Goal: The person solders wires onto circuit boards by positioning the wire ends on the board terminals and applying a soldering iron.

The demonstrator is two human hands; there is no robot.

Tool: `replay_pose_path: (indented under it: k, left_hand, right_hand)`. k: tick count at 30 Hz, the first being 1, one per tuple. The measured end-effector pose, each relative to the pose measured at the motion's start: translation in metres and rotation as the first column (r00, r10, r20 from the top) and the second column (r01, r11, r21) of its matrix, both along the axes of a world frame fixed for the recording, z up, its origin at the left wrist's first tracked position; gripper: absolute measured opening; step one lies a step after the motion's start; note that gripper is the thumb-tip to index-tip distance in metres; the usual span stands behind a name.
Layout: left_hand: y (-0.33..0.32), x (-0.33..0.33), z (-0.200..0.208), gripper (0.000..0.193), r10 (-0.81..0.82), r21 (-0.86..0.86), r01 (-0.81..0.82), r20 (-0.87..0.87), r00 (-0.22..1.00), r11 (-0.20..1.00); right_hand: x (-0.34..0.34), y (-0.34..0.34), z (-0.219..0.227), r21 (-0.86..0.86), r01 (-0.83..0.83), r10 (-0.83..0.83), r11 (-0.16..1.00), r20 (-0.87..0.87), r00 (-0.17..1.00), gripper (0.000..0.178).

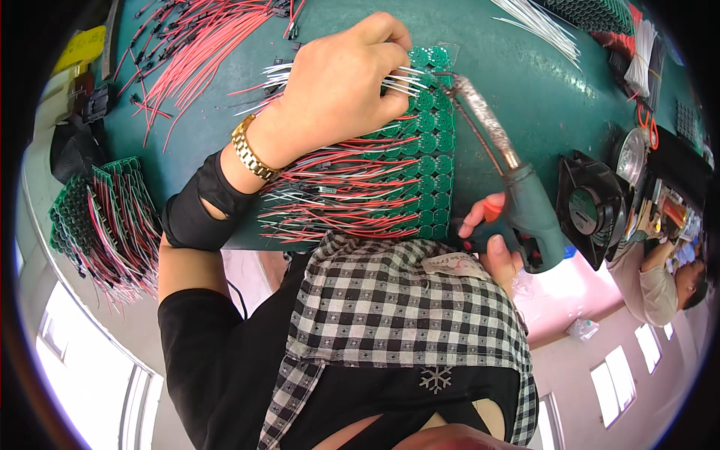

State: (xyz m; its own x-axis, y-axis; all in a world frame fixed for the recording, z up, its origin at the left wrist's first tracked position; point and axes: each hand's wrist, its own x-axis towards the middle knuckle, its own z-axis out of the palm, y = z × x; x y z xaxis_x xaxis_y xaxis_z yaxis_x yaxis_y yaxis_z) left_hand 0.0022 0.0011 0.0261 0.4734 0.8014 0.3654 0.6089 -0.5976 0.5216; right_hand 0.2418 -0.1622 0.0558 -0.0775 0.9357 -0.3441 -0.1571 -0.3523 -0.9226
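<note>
Green circuit boards (435, 180) form a strip right of the frame's centre. The left hand (337, 82) pinches white wires (405, 81) at its upper end; the right hand (501, 259) has fingers wrapped round a soldering gun (531, 206). Steady wires and brief heat should serve best.

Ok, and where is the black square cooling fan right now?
In the head view, the black square cooling fan is toward the right side, just right of the dark green soldering gun held in the right hand.
</note>
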Motion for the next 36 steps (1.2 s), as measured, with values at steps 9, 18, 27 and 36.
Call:
replay_pose_path:
  k: [9,18,27,36]
  left_hand:
    - [-0.001,0.007,-0.001,0.016,-0.010,0.012,0.010,-0.011,1.000,1.000]
    - [-0.002,-0.010,0.026,0.022,-0.074,0.211,0.095,-0.108,0.991,0.973]
    - [-0.043,0.007,0.004,0.028,0.005,-0.122,-0.014,-0.074,0.997,0.992]
    - [-0.038,0.014,0.003,0.023,0.001,-0.104,0.001,0.026,1.000,0.995]
  right_hand:
    - [0.003,-0.006,-0.009,0.002,0.178,-0.177,0.984,-0.071,0.982,0.061]
    - [0.016,-0.016,-0.020,0.118,0.182,-0.168,0.976,-0.120,0.978,0.055]
    - [0.009,-0.016,-0.012,0.031,0.098,-0.093,0.995,-0.149,0.984,0.056]
    - [0.012,-0.019,-0.028,0.053,0.113,-0.104,0.992,-0.148,0.983,0.057]
